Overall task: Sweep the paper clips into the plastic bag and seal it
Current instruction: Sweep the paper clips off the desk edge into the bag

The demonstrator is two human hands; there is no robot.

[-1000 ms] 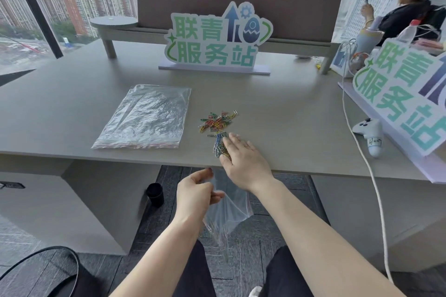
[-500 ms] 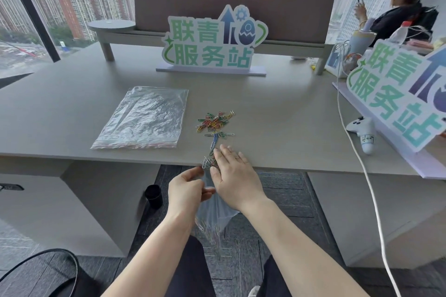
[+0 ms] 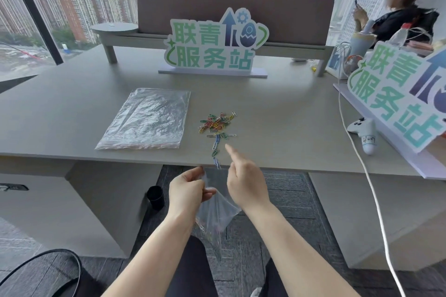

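Holding a small clear plastic bag (image 3: 216,212) just below the near edge of the desk (image 3: 277,128), the left hand (image 3: 187,191) pinches the bag's rim between thumb and curled fingers, so the bag hangs slack beneath it. A few clips appear to lie in its bottom already. The right hand (image 3: 245,182) hovers at the desk edge beside the bag's mouth, loosely open and empty, its forefinger stretched out toward the clips.

Most of the paper clips (image 3: 217,124) sit in a coloured heap well back on the desk, with a thin trail leading from the heap to the very edge, where the last clips (image 3: 216,163) lie just above the bag. A stack of spare bags (image 3: 147,119) rests flat to the left of the heap, apart from it.

The clips look light, hard and smooth; they should slide readily on the desk surface but scatter or hook into one another if pushed fast, so a flat edge of the hand probably gathers them better than one fingertip. The bag is thin, limp film that likely collapses shut by itself; it wants holding at the rim, mouth spread wide against the desk edge. Sealing has not begun.
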